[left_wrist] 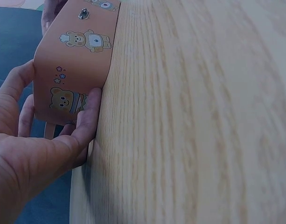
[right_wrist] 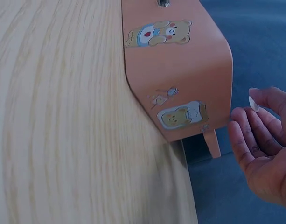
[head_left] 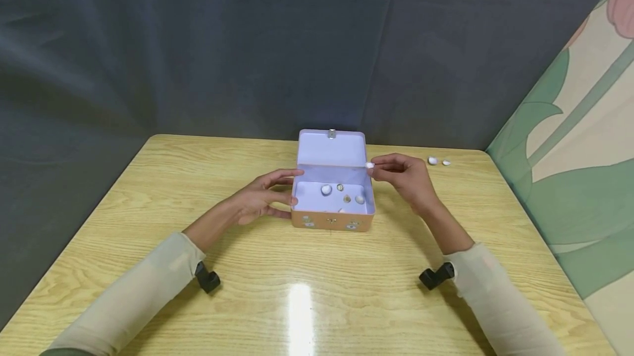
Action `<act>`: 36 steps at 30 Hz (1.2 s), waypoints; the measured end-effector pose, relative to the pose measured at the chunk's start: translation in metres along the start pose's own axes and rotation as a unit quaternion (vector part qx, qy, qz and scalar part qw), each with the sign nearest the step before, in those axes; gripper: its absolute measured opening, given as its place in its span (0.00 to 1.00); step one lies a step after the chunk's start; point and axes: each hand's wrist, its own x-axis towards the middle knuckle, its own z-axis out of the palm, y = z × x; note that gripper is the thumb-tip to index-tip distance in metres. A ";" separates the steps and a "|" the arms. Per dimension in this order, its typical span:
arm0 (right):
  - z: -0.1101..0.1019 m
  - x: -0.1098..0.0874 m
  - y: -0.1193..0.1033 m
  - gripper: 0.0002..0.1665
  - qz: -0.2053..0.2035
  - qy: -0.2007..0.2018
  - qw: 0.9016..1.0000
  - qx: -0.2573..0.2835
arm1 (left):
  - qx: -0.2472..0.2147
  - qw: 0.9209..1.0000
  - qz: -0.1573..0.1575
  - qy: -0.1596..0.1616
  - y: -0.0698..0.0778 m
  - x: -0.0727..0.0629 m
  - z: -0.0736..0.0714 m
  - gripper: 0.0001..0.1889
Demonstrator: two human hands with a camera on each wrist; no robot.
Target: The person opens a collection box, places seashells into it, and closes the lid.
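An orange tin box (head_left: 332, 220) with bear pictures stands on the table, its lid (head_left: 332, 148) raised and its pale lilac inside showing. Several seashells lie in it, among them a larger white shell (head_left: 326, 190) and a small brownish one (head_left: 346, 198). My left hand (head_left: 262, 196) rests against the box's left side with spread fingers, the fingertips at the rim. In the left wrist view its fingers (left_wrist: 89, 116) lie along that side, low near the table. Between thumb and fingertips, my right hand (head_left: 408, 180) pinches a small white seashell (head_left: 370, 165) near the right rim.
Two white shells (head_left: 432, 160) lie on the wooden table (head_left: 238, 290) near its back right edge. A dark curtain (head_left: 267, 48) hangs behind the table, and a flower-patterned cloth (head_left: 584, 180) borders its right side. A handle (right_wrist: 212, 143) sticks out from the box's back.
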 end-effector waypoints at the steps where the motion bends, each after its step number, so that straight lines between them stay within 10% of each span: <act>1: 0.001 0.000 -0.001 0.22 -0.001 0.000 1.000 0.000 | 0.000 1.000 0.000 0.000 0.000 0.000 0.000 0.41; 36: 0.038 0.002 -0.017 0.24 -0.026 -0.036 0.998 0.033 | 0.003 1.000 0.005 -0.003 0.001 -0.001 -0.001 0.41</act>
